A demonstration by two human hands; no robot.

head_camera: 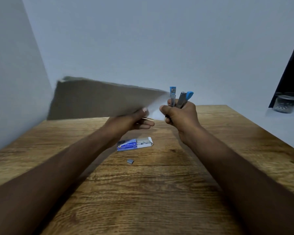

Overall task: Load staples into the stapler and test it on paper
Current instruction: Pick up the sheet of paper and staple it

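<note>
My right hand (180,116) is closed around a small blue and metal stapler (180,99), held upright above the table with its jaws spread at the top. My left hand (134,120) pinches a sheet of paper (100,99) by its lower right corner; the sheet is raised, motion-blurred and stretches up to the left, its corner touching the stapler's left jaw. On the wooden table (151,192) below lies an open blue and white staple box (134,144) with staple strips showing. A short loose strip of staples (130,161) sits in front of the box.
A glass (286,103) with small dark bits at its bottom stands on a white ledge at the right, beyond the table edge. White walls close in behind and at the left. A dark panel rises at the far right.
</note>
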